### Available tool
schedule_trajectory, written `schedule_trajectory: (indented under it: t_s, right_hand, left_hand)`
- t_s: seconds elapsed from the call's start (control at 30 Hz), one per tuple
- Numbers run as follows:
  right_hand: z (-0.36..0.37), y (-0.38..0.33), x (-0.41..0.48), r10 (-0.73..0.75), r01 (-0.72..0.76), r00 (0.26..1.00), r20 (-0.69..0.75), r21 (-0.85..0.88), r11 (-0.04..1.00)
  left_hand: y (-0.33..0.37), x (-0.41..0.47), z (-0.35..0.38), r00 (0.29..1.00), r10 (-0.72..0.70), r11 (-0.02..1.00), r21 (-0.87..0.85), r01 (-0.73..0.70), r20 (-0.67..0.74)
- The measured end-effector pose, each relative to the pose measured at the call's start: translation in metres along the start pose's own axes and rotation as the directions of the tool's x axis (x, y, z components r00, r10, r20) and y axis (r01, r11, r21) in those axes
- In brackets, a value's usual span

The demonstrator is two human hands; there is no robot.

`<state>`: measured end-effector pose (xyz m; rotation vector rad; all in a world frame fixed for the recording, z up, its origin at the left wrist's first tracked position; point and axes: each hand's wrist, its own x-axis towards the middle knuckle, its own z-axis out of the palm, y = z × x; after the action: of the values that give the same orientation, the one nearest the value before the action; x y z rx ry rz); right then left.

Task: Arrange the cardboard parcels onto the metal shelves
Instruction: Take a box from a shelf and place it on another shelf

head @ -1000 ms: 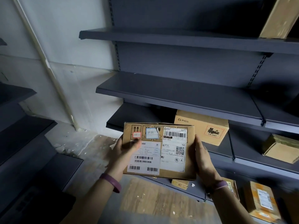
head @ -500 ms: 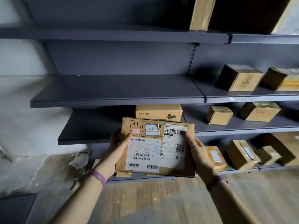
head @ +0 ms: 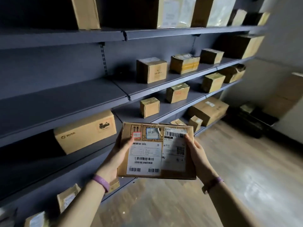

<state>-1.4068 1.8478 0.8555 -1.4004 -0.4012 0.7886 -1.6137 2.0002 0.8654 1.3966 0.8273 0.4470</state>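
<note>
Gripping flat brown cardboard parcel (head: 157, 151) in left hand (head: 117, 159) and right hand (head: 198, 156), fingers clamped on its sides.

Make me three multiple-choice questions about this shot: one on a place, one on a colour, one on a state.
1. Where is the Pico box?
A. on the floor
B. on a shelf, left of the held parcel
C. on top of the parcel

2. What colour is the left wristband?
A. purple
B. green
C. white

3. How is the parcel held?
A. under one arm
B. by one hand alone
C. by the left hand and right hand, labels up

Answers: 1 B, it stands on the shelf to the parcel's left; 2 A, the band shows purple; 3 C, a hand grips each side edge and the labels face the camera.
</note>
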Motion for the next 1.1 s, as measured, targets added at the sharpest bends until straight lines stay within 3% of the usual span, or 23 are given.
schedule_trajectory:
  t_s: [0.4,0.57,0.8,1.1]
  right_hand:
    - [-0.237,-0.038,0.073,-0.052,0.08,0.933,-0.357,0.065,0.995]
    - [-0.345,-0.067,0.124,-0.056,0.106,0.907,-0.418,0.099,0.989]
    - [-0.449,-0.096,0.172,-0.08,0.146,0.844,-0.531,0.083,0.986]
    - [-0.579,-0.112,0.265,-0.06,0.14,0.772,-0.633,0.076,0.987]
  left_hand:
    - [0.043,0.155,0.253,0.943,-0.107,0.99,0.117,0.074,0.315]
    - [0.066,0.224,0.371,0.897,-0.169,0.982,0.152,0.115,0.408]
    - [0.095,0.294,0.494,0.84,-0.15,0.984,0.164,0.074,0.522]
    - [0.111,0.412,0.646,0.749,-0.225,0.971,0.211,0.116,0.623]
